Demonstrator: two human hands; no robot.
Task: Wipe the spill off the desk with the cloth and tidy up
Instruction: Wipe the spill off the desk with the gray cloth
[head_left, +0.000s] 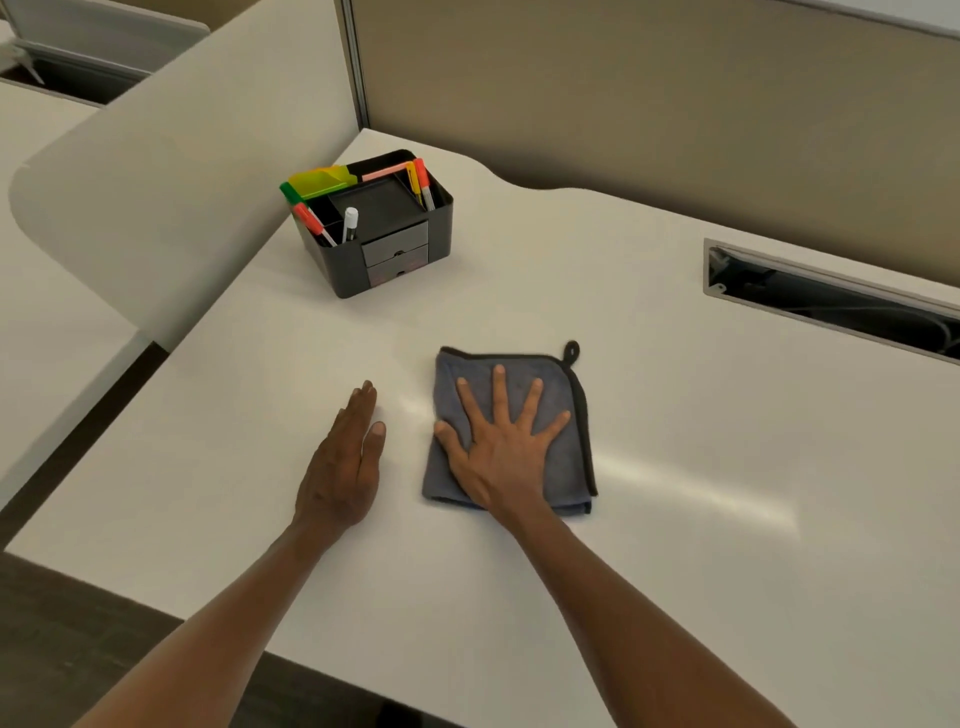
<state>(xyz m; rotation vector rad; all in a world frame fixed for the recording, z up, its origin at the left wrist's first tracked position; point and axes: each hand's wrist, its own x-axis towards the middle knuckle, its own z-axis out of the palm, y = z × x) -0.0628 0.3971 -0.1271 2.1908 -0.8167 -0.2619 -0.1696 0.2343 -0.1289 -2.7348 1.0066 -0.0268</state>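
A folded grey-blue cloth (558, 384) with a dark trim and a hanging loop lies flat on the white desk (675, 545), near its middle. My right hand (501, 447) presses down on the cloth, palm flat and fingers spread wide. My left hand (345, 462) rests on the bare desk just left of the cloth, fingers straight and held together, holding nothing. A faint shiny streak shows on the desk between the hands and to the right of the cloth. I see no distinct puddle.
A black desk organiser (384, 244) with markers and highlighters stands at the back left of the desk. A cable slot (831, 296) opens in the desk at the right. Partition panels (623, 93) wall the back and left. The desk's front edge runs bottom left.
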